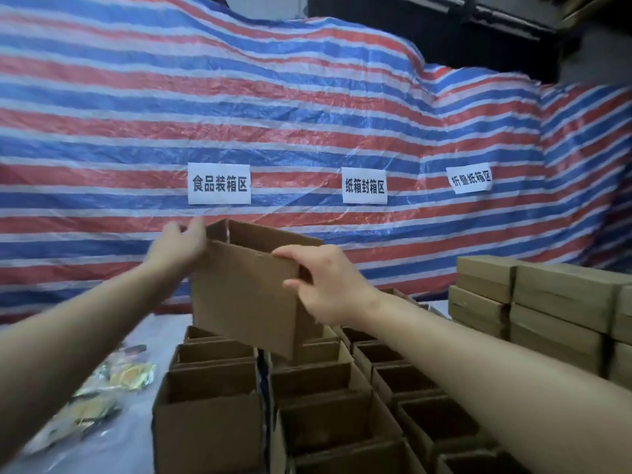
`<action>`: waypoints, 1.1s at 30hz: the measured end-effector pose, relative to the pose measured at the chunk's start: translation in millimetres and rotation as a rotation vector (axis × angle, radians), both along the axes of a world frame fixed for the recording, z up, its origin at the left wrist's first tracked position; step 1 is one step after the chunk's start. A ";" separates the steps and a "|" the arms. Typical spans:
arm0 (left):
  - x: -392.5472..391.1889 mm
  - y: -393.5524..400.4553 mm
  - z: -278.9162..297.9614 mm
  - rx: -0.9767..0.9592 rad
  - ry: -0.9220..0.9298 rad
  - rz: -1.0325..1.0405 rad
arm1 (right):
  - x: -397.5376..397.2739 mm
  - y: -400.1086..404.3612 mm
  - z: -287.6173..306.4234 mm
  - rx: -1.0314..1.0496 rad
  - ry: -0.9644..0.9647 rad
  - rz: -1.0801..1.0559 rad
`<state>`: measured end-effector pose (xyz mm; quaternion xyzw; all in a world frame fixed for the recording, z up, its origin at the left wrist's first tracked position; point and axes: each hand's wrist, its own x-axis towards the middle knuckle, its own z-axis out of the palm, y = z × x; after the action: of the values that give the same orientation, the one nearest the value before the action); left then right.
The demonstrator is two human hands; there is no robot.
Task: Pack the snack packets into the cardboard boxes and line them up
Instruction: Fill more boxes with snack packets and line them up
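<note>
An open brown cardboard box [239,295] is lifted in the air above rows of other open boxes, tilted with its opening facing away. My left hand [181,244] holds its upper left corner, thumb side against the edge. My right hand [325,282] grips its upper right edge, fingers curled over the rim. Several open empty boxes [208,415] stand in rows on the table below. Snack packets [119,378], yellow-green and shiny, lie loose on the table at the left.
Stacks of closed cardboard boxes [547,302] stand at the right. A red, white and blue striped tarp [273,114] hangs behind the table, with three white paper signs on it. The table [102,446] has a pale cover.
</note>
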<state>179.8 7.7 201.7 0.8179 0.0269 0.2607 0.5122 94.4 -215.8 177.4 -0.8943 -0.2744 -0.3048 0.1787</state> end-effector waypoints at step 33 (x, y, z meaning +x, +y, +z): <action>-242.6 108.0 -234.7 -0.217 0.535 -0.198 | -141.2 118.2 -172.5 -0.051 0.433 -0.022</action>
<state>-62.8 115.7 -33.0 0.7968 0.1087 -0.0196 0.5941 -46.9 -97.6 5.0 -0.9461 -0.2276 -0.1006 0.2074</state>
